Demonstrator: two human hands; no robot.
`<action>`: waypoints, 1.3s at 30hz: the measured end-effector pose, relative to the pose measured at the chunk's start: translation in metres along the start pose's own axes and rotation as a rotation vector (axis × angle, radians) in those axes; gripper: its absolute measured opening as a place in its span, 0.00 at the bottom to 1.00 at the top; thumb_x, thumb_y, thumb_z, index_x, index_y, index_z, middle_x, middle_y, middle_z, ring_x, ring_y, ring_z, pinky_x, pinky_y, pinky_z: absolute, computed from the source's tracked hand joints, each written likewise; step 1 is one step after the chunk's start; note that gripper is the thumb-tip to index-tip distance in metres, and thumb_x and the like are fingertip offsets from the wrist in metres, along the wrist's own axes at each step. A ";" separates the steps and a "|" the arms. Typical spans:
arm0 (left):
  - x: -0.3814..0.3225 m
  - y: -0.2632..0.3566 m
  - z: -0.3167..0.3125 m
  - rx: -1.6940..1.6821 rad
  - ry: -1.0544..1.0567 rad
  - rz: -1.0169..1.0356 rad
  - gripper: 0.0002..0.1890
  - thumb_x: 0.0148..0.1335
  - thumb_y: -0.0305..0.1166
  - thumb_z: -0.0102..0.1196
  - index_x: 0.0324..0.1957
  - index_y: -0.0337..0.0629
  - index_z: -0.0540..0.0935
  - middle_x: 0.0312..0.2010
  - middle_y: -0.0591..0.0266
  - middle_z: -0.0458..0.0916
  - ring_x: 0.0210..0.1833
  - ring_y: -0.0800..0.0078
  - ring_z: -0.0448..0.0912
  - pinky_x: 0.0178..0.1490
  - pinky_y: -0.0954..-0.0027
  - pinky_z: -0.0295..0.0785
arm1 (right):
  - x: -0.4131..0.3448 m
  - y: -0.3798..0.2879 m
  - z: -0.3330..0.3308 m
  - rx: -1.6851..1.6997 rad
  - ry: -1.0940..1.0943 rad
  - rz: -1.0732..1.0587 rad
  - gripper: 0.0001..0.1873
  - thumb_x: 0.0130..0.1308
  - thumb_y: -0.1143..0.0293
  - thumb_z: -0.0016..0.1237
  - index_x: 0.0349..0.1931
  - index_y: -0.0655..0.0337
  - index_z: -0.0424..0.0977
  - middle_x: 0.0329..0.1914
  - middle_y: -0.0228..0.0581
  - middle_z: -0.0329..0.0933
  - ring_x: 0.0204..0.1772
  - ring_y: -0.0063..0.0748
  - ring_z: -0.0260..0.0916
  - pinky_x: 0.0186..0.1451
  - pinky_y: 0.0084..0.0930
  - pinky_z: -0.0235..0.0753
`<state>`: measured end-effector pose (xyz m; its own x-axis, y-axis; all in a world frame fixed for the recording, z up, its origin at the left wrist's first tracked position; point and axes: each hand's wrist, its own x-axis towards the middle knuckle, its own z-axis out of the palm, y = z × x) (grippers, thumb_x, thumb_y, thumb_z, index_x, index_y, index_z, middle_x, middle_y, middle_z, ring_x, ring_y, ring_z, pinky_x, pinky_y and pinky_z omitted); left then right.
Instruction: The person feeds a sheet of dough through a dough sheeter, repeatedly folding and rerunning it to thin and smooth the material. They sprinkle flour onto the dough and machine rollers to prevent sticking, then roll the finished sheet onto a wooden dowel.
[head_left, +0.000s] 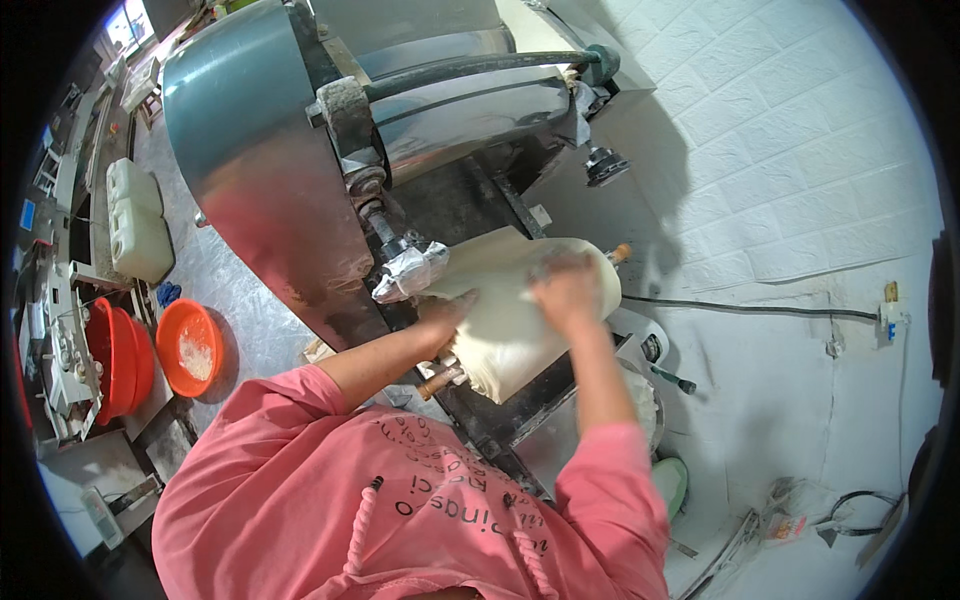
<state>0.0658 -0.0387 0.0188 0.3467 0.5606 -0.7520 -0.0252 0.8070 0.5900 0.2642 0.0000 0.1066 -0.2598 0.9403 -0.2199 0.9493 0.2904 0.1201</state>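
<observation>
A wide sheet of pale dough (502, 322) is wound in a thick roll on a wooden rolling pin (441, 381), whose ends stick out at both sides. The roll lies on the dark bed at the front of a dough sheeter (262, 202). My left hand (448, 319) rests against the roll's left part, by its ragged edge, fingers pointing inward. Across the top of the roll, nearer its right end, lies my right hand (566, 289), blurred. Part of the sheet extends behind the hands toward the machine's shiny metal rollers (472, 112).
A plastic-wrapped adjusting knob (411, 270) juts out close to my left hand; another black knob (606, 165) hangs at right. An orange basin (190, 349) with flour and white jerrycans (139, 221) stand left. A black cable (750, 308) runs along the white wall (795, 187).
</observation>
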 end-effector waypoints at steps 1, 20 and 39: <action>-0.018 0.016 0.003 0.289 0.061 -0.075 0.30 0.63 0.56 0.47 0.52 0.38 0.75 0.43 0.52 0.80 0.47 0.62 0.78 0.54 0.59 0.72 | 0.012 0.005 -0.015 0.036 -0.024 0.150 0.30 0.68 0.46 0.29 0.55 0.58 0.72 0.62 0.40 0.69 0.68 0.34 0.59 0.74 0.44 0.40; 0.150 -0.070 -0.103 -0.023 -0.064 0.893 0.25 0.67 0.51 0.43 0.57 0.43 0.71 0.52 0.58 0.76 0.55 0.64 0.73 0.59 0.60 0.67 | -0.052 -0.075 -0.001 0.350 0.492 -0.065 0.22 0.58 0.56 0.45 0.50 0.59 0.72 0.53 0.40 0.72 0.63 0.42 0.63 0.67 0.44 0.50; -0.061 0.023 -0.002 0.541 -0.204 0.572 0.33 0.57 0.52 0.60 0.56 0.35 0.73 0.51 0.55 0.77 0.55 0.73 0.73 0.56 0.64 0.68 | 0.003 -0.004 -0.003 0.072 -0.018 0.249 0.32 0.66 0.43 0.33 0.57 0.60 0.70 0.63 0.46 0.67 0.70 0.40 0.56 0.73 0.49 0.39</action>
<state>0.0418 -0.0536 0.0778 0.5831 0.7717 -0.2538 0.1884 0.1754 0.9663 0.2595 0.0022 0.1081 -0.0137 0.9776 -0.2099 0.9940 0.0361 0.1034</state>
